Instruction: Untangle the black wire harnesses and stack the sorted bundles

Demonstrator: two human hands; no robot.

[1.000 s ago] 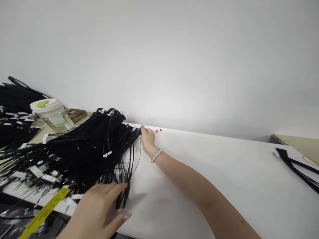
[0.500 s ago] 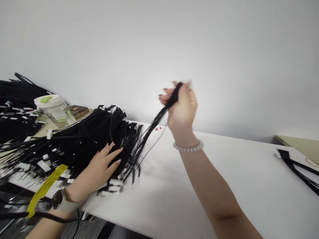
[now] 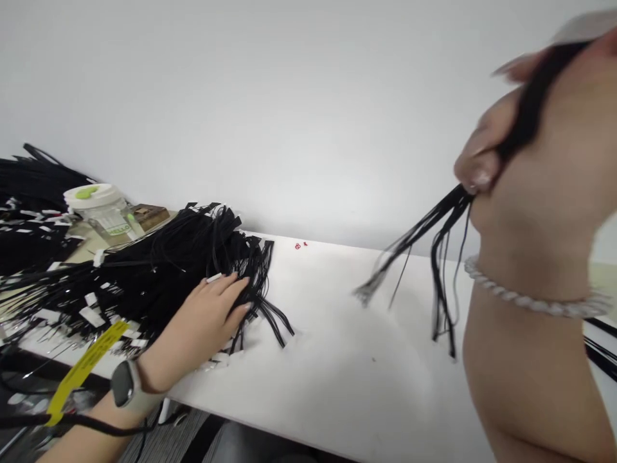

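Observation:
My right hand (image 3: 544,128), lifted high at the right and close to the camera, is closed round a bundle of black cables (image 3: 525,122). The loose ends of that bundle hang below the fist, down and to the left over the white table. At the left my left hand (image 3: 207,321) lies flat with fingers stretched out on the big pile of black cables (image 3: 168,257). Small white tags stick out all along this pile. A few strands of the pile trail onto the table just right of my left fingers.
A white table (image 3: 337,373) runs along a pale wall. Behind the pile stand a clear cup with a white lid (image 3: 108,212) and a small brown box (image 3: 152,215). More black cables (image 3: 33,186) lie far left. A yellow label (image 3: 87,370) hangs on a black cord. Dark strands (image 3: 602,350) lie far right.
My right hand has moved right and nearer the camera, pulling its cable bundle free of the pile. My left hand has shifted slightly right on the pile.

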